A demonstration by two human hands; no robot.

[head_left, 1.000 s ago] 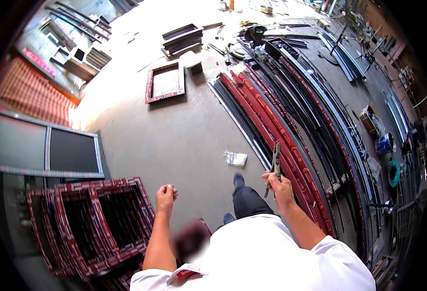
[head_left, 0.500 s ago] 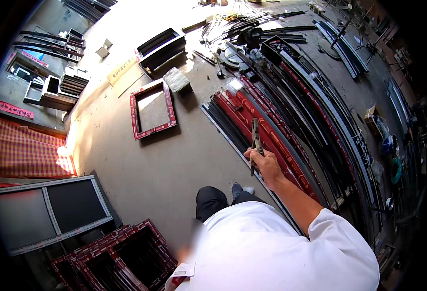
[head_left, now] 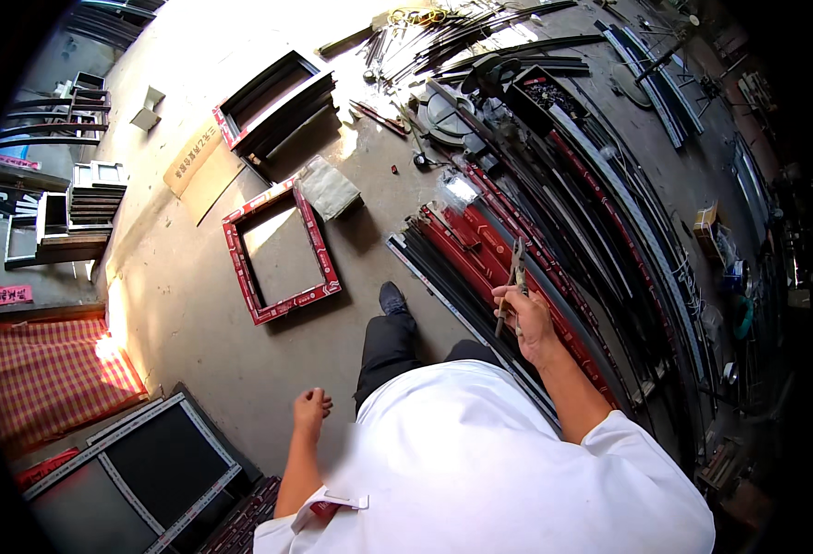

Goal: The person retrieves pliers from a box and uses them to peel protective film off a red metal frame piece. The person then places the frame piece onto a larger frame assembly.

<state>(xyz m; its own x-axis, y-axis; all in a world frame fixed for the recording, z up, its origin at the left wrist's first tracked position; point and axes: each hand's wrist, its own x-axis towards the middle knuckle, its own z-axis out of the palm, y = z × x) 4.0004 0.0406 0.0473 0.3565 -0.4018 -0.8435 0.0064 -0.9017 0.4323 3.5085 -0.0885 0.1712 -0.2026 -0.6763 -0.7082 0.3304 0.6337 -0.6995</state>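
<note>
My right hand [head_left: 531, 319] is wrapped round a pair of pliers [head_left: 517, 270]. The jaws point up and away from me, and the two handles spread apart near my fingers. Below and behind the pliers lie long red-wrapped metal profiles [head_left: 487, 247], stacked on the floor to my right. My left hand [head_left: 311, 408] hangs at my side over the floor, its fingers curled in and no object showing in them. Ahead of it, a rectangular frame with red protective film [head_left: 330, 268] stands on the floor.
A grey stool-like block [head_left: 329, 187] stands beside the frame. Behind it are more stacked frames [head_left: 282, 102] and a flat cardboard sheet [head_left: 201, 174]. Framed dark panels [head_left: 171, 466] lean at the lower left near a checked curtain [head_left: 55, 369]. Long dark bars fill the right.
My left hand and forearm have come into view. One foot has stepped forward, and the red frame appears closer. The pliers stay in my right hand.
</note>
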